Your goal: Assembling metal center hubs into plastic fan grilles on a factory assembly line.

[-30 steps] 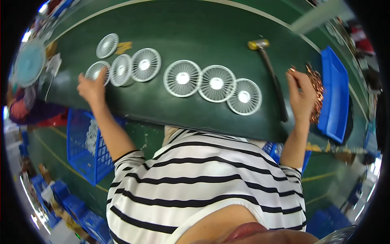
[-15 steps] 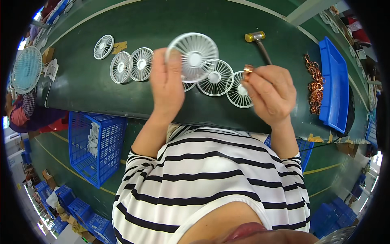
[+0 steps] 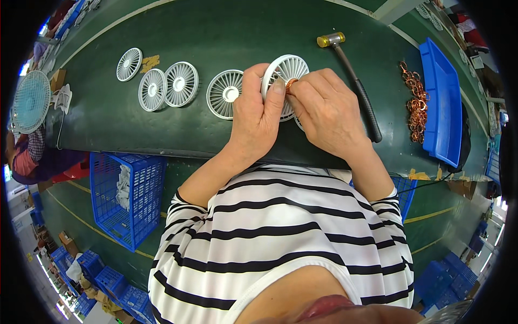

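Note:
My left hand [image 3: 254,116] is closed on the rim of a white round fan-grille-like disc [image 3: 294,66] with radial slats, tilted up above the table. Pinched in the fingers of my right hand [image 3: 333,112] is a copper-coloured ring [image 3: 291,85], right at the disc's middle. Whether the ring touches the hub is hidden by my fingers. Beside my left hand lies another white slatted disc [image 3: 220,96]. More discs under my hands show only in part.
Farther left on the green table lie more discs [image 3: 181,84]. A yellow-faced hammer [image 3: 349,69] lies right of my hands. Beyond it are a heap of copper rings [image 3: 417,108] and a blue tray [image 3: 430,97]. A blue crate [image 3: 133,216] stands below the table's edge; another person [image 3: 40,154] is far left.
My left hand has carried the disc to the right and tilted it. My right hand has brought the copper ring leftward to the disc; the two hands now meet.

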`<state>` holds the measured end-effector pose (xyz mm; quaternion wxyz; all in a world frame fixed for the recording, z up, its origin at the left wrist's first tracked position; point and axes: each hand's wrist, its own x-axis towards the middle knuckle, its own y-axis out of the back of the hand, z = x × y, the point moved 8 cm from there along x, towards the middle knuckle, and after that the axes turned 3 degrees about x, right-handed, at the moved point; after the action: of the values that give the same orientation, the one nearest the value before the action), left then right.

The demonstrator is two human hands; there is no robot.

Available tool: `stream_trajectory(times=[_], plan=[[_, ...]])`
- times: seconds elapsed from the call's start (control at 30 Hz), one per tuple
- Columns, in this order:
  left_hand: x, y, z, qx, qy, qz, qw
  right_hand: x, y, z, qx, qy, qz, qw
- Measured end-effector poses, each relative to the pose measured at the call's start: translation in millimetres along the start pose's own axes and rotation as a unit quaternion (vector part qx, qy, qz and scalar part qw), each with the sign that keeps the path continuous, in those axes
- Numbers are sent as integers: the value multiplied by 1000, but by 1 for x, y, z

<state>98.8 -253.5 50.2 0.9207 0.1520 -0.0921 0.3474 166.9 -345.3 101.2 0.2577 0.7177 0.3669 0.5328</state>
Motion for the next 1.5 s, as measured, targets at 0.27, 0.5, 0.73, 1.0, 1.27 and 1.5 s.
stream_trajectory(times=[0.27, 0.5, 0.73, 1.0, 1.27, 1.5], plan=[[2, -9, -13, -151, 60, -31, 986, -11, 12, 7, 4, -91, 109, 990], [-13, -23, -15, -305, 208, -165, 914, -14, 18, -5, 63, 27, -12, 998], [-16, -29, -1, -242, 83, -175, 951, -31, 1, 31, 416, -68, -50, 906], [-19, -21, 1, -69, -64, -112, 989, -41, -9, 43, 500, -225, -54, 834], [-20, -3, 20, 92, -190, -35, 977, -33, -3, 62, 423, -228, -71, 874], [5, 164, -16, 228, -110, 349, 902, -88, 92, 264, -299, -423, 42, 854]])
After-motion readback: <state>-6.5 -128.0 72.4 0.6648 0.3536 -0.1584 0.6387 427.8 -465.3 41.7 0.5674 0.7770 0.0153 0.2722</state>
